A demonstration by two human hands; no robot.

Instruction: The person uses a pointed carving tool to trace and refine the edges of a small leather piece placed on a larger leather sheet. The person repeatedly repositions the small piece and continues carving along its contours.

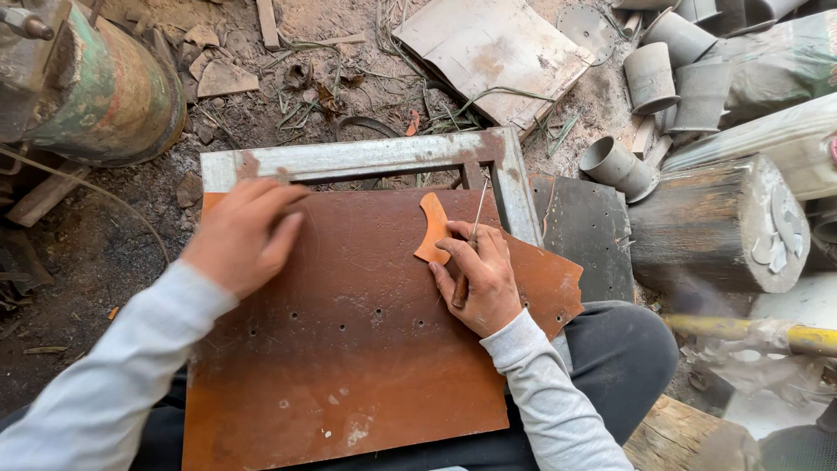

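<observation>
- The right hand [478,283] is closed around a thin metal scriber with a wooden handle [471,240], its fingers pinning a small curved orange template [432,228] to the sheet.
- The left hand [240,234] lies spread, palm down, on the large rusty brown steel sheet [349,349], which rests across the lap and a grey metal frame [366,157].
- Marking out seems in hand; the next stroke calls for a steady template.
- Scribed lines are too faint to make out.

Rusty matt metal sheet [349,349], thin orange template [433,228], worn grey-painted metal frame [366,157], rough wooden log [697,227], grey matt cups [649,77].
</observation>
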